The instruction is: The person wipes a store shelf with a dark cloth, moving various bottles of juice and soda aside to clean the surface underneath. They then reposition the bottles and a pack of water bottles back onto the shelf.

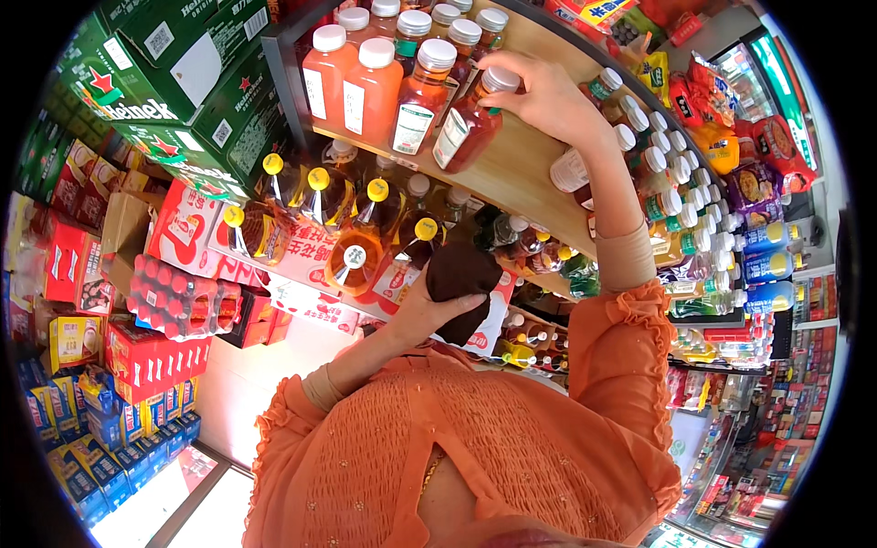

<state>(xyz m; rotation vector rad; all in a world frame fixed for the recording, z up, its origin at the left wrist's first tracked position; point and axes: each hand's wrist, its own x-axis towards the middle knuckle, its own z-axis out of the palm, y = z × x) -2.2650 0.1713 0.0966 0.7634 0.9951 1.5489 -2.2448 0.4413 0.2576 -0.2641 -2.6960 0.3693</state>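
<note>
My right hand [548, 99] has its thumb and fingers around the white cap of a bottle of dark red drink [466, 133], which tilts at the front edge of a wooden shelf [510, 161]. Left of it stands another white-capped red bottle [418, 103], beside two bottles of pinkish-orange drink [372, 89]. Lower down, my left hand [428, 308] holds a bunched dark brown cloth [466, 288] in front of my chest. Big yellow-capped bottles of amber liquid [355, 260] stand on a lower level to the left of the cloth.
Green Heineken cartons [199, 123] are stacked left of the shelf. A shrink-wrapped pack of red-capped bottles [181, 298] and red boxes [154, 356] lie below them. Many small capped bottles [675, 205] line the right side, with bagged snacks [754, 181] beyond.
</note>
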